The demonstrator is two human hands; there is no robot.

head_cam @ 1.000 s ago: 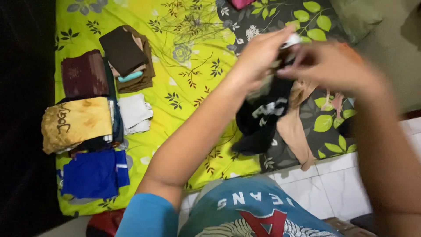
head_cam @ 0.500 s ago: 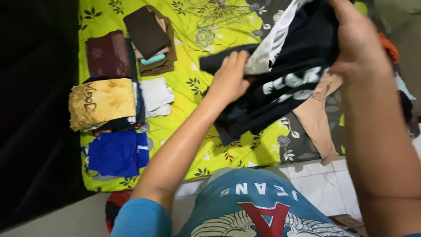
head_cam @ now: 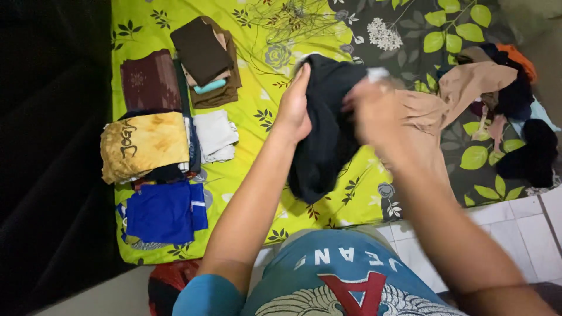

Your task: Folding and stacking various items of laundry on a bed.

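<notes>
Left hand [head_cam: 294, 108]: grips the left edge of a crumpled black cloth garment [head_cam: 323, 131].
Right hand [head_cam: 374, 111]: blurred, closed on its right side.
Garment: held above yellow-green floral bedsheet [head_cam: 263, 158].
Open room: bare sheet between garment and folded clothes stacks [head_cam: 164, 123] left.

We see everything from a single camera worn on the head, looking steeply down past our own chest at the yellow-green floral sheet [head_cam: 257, 146] and the white tiled floor [head_cam: 521, 228] beside it; both forearms fill the near foreground, close to the lens, and no other view overlaps
</notes>
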